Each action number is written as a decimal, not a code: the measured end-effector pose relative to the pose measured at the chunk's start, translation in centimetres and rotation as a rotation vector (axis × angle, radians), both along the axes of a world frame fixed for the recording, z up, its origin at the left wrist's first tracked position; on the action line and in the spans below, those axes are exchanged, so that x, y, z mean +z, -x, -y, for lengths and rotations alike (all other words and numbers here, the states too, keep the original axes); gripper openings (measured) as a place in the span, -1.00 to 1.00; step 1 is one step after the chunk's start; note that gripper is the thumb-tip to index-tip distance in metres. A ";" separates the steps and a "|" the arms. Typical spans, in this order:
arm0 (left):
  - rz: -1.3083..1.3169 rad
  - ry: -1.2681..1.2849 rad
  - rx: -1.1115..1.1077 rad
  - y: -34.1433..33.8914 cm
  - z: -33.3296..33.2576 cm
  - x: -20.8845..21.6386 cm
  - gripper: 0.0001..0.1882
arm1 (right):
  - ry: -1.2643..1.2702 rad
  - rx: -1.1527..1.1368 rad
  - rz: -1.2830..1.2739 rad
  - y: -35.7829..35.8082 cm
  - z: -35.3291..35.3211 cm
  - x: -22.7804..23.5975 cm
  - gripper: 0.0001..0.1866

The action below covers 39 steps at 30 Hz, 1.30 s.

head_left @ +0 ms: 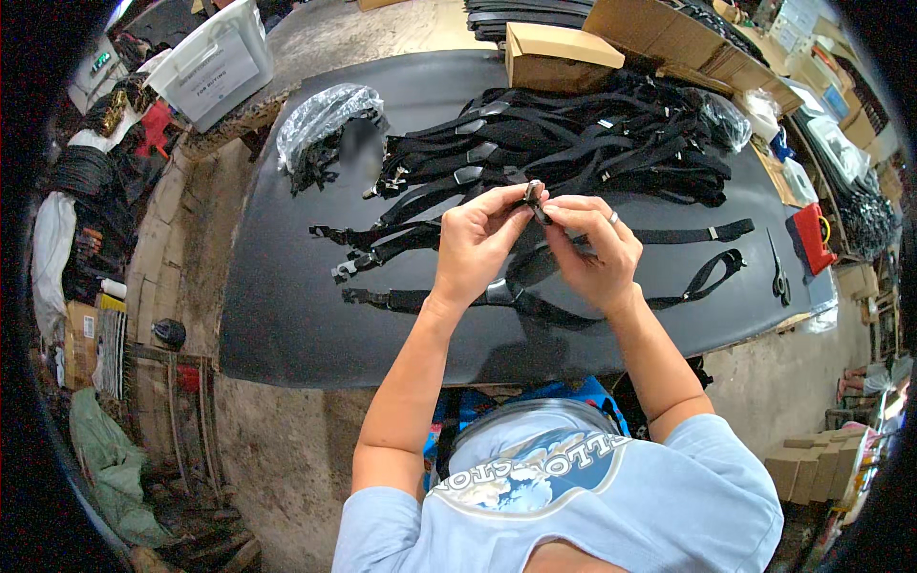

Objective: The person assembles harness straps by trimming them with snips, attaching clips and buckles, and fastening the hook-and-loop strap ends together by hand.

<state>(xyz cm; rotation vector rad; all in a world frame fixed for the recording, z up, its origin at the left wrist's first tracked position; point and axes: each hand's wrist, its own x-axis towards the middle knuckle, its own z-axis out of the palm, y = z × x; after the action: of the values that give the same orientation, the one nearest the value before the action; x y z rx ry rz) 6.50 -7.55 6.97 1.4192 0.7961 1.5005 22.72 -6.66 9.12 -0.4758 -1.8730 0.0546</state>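
Above the dark work table [287, 325], both my hands pinch a small suspender clip [534, 194] with a shiny metal end and a black part below it. My left hand [475, 239] grips it from the left with thumb and forefinger. From the other side, my right hand [602, 250], with a ring on one finger, closes on its black part. Black suspenders [406, 300] with a leather-like joining patch [499, 292] lie beneath my hands. Beyond them is a big heap of black elastic suspenders [573, 134]. Whether the clip joins one of these straps is hidden by my fingers.
A clear plastic bag [330, 124] of black clips sits at the table's far left. Black scissors [778, 272] and a red-and-yellow object [810, 239] lie at the right. A cardboard box [559, 57] stands behind the heap, and a white bin [212, 72] at far left.
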 end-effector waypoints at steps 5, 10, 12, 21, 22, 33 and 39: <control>-0.164 -0.017 0.119 0.0 0.8 0.5 -0.71 | 0.130 -0.001 -0.077 0.5 -0.3 0.5 -0.68; -0.372 -0.203 0.242 0.7 0.9 0.3 -0.74 | 0.085 -0.033 0.060 0.2 0.1 1.5 -0.61; -0.423 -0.242 0.235 0.7 0.9 1.0 -0.73 | 0.165 0.040 0.073 -0.3 0.1 1.5 -0.65; 0.318 0.090 -0.196 0.8 1.5 0.5 -0.62 | 0.141 0.130 0.030 0.1 1.2 0.3 -0.64; 0.359 0.125 -0.158 0.6 1.6 0.4 -0.58 | 0.116 0.120 0.042 0.3 1.2 0.3 -0.65; 0.068 0.171 -0.042 -0.3 2.0 -0.1 -0.88 | 0.255 0.089 -0.108 1.7 2.4 -1.3 -0.65; -0.216 -0.036 0.072 -1.3 3.3 -0.2 -0.71 | 0.709 0.084 -0.316 0.9 2.8 0.3 -0.81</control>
<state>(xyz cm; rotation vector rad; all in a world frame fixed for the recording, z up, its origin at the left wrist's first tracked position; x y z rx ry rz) 7.81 -10.89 6.81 1.6140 0.9648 1.4378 21.82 -9.50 9.43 -0.8127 -1.5218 0.8226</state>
